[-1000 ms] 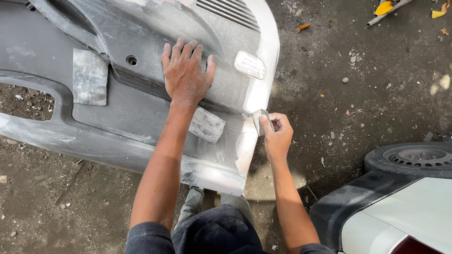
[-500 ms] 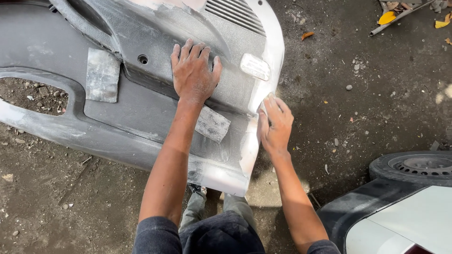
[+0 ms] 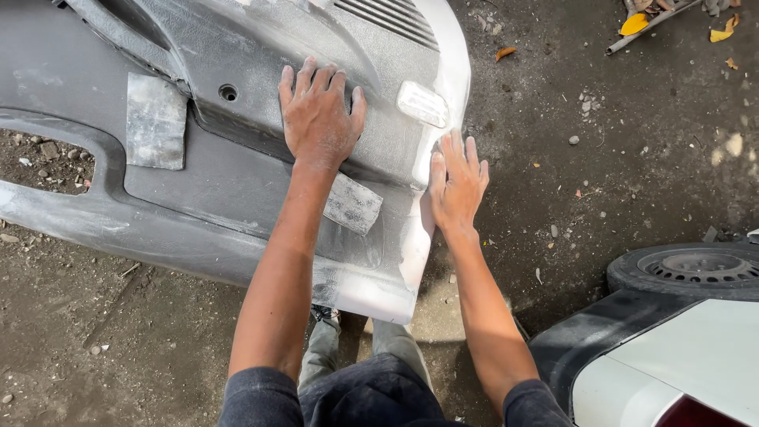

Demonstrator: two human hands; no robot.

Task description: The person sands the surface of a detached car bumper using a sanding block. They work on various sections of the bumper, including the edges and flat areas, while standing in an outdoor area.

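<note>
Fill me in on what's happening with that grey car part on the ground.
A person leans over a grey car bumper lying on dirt ground. The left hand is pressed flat on its dusty inner face, near a small white lamp. The right hand lies flat against the bumper's whitish end edge. Two grey patches sit on the bumper. A wheel and white car body are at lower right.

Dark packed dirt ground [image 3: 617,158] lying all around, pebbles scattering across it. Sunlight falling hard, casting sharp shadows. Yellow dry leaves [image 3: 636,24] and thin metal rod [image 3: 648,28] lying far right. Tyre [image 3: 696,269] and white car body [image 3: 680,372] sitting near right.
</note>
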